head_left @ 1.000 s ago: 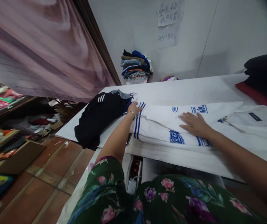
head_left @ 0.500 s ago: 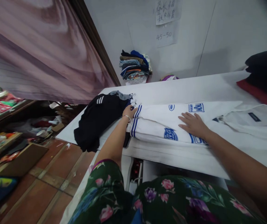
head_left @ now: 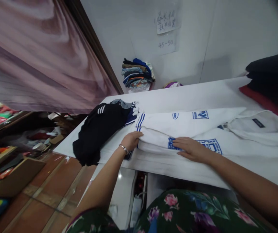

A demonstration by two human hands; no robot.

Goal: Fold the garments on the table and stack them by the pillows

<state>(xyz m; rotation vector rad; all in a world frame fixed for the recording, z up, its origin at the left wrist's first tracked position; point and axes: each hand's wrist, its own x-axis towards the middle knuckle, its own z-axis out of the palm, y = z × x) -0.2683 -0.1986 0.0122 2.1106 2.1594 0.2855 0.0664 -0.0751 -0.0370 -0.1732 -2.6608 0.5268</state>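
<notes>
A white polo-style shirt (head_left: 158,121) with blue printed emblems and blue stripes at its left end lies lengthwise on the white table, collar to the right. My left hand (head_left: 131,141), wearing a bracelet, has its fingers closed on the striped end at the near edge. Flat on the near half of the shirt rests my right hand (head_left: 189,149), fingers stretched out and partly covering a blue emblem. Just under my left hand a dark flat object (head_left: 128,156), maybe a phone, shows only in part.
A black garment (head_left: 102,129) with white stripes lies heaped at the table's left end. Folded clothes (head_left: 137,76) are stacked by the wall, and dark and red folded clothes (head_left: 272,84) at the right. A pink curtain (head_left: 44,58) hangs left; handwritten papers (head_left: 166,45) are on the wall.
My left hand has moved from the far striped edge to the near one. My right hand has slid toward me and left, onto the near emblem. The view has shifted slightly.
</notes>
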